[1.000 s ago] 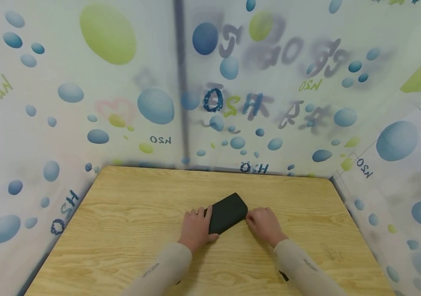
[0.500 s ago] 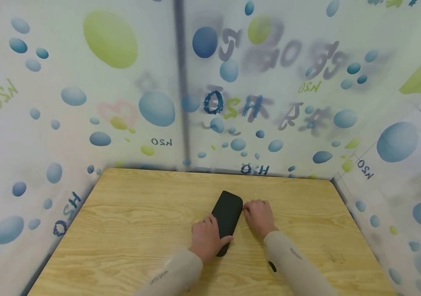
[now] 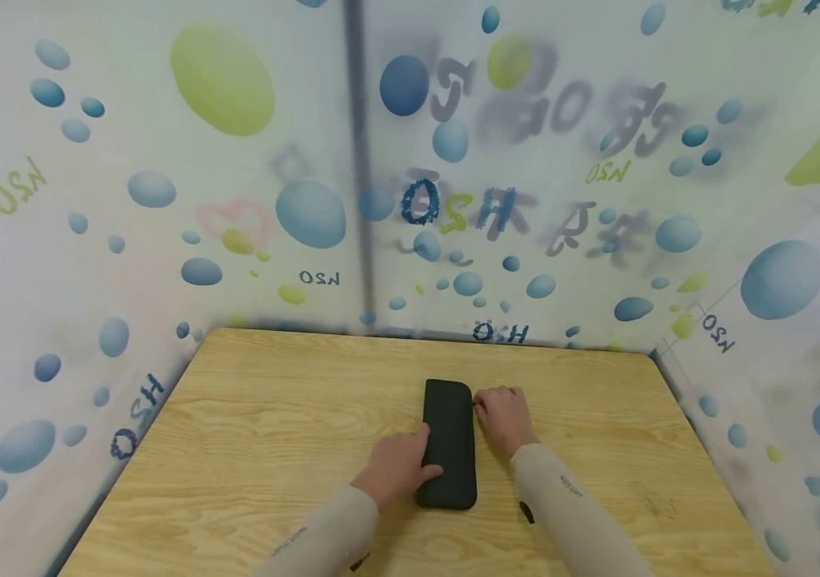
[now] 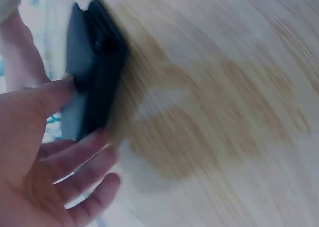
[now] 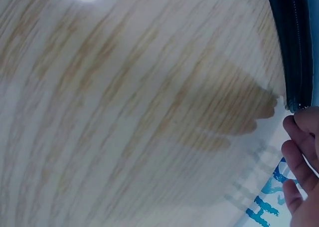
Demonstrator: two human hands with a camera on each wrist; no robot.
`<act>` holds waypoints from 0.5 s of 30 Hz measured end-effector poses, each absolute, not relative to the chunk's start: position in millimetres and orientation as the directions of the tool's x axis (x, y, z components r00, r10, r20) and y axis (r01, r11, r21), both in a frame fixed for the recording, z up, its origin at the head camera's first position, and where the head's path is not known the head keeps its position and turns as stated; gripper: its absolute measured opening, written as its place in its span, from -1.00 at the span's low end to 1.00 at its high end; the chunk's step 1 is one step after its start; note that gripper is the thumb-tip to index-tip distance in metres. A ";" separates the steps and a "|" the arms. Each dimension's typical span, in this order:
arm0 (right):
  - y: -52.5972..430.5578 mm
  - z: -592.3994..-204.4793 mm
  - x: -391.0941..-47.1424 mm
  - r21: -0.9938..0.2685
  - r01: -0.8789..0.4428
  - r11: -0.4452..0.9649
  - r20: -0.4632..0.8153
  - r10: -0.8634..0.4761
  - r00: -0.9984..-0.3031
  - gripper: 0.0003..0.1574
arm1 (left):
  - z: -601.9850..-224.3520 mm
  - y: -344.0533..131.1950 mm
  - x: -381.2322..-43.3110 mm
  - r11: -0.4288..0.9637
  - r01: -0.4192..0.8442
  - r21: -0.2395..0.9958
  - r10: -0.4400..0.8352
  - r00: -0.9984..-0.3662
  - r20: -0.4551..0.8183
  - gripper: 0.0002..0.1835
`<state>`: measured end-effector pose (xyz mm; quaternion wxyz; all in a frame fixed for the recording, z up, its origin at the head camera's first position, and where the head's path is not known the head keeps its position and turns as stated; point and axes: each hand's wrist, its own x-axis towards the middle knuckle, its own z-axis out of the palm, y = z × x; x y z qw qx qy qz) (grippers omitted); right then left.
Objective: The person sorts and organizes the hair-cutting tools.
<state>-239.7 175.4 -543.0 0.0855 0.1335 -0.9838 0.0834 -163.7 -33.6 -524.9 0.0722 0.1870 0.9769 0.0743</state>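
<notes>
A black zippered case (image 3: 453, 449), long with rounded corners, lies on the wooden table, its long side pointing away from me. My left hand (image 3: 393, 465) holds its left side, thumb on the top face and fingers along the edge; the left wrist view shows the case's folded side (image 4: 104, 67) beside the fingers. At the far right corner, my right hand (image 3: 505, 418) pinches at the zipper's end with thumb and forefinger. The zipper edge (image 5: 298, 47) runs up from those fingertips in the right wrist view. The small pull itself is hidden by the fingers.
The wooden table (image 3: 272, 433) extends around both hands. Patterned curtain-like walls (image 3: 309, 160) with blue and green spots stand behind it and at both sides, close to its edges.
The case has turned from slanting to pointing nearly straight away from me, its near end swinging right. The left hand has shifted its hold along the left side; the right hand stays at the corner.
</notes>
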 end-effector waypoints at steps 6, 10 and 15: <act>177.9 -541.2 -240.0 -0.125 -0.288 0.950 0.185 -0.263 -0.947 -0.90 | -525.5 -50.0 -173.7 0.837 0.509 0.201 0.531 -0.845 -0.067 -0.18; 178.8 -538.9 -240.1 -0.118 -0.286 0.951 0.163 -0.266 -0.950 -0.89 | -524.5 -56.3 -177.6 0.786 0.580 0.213 0.612 -0.779 -0.134 -0.06; 179.2 -538.3 -240.5 -0.120 -0.288 0.950 0.148 -0.270 -0.951 -0.89 | -526.1 -58.8 -177.2 0.753 0.606 0.258 0.655 -0.726 -0.208 0.18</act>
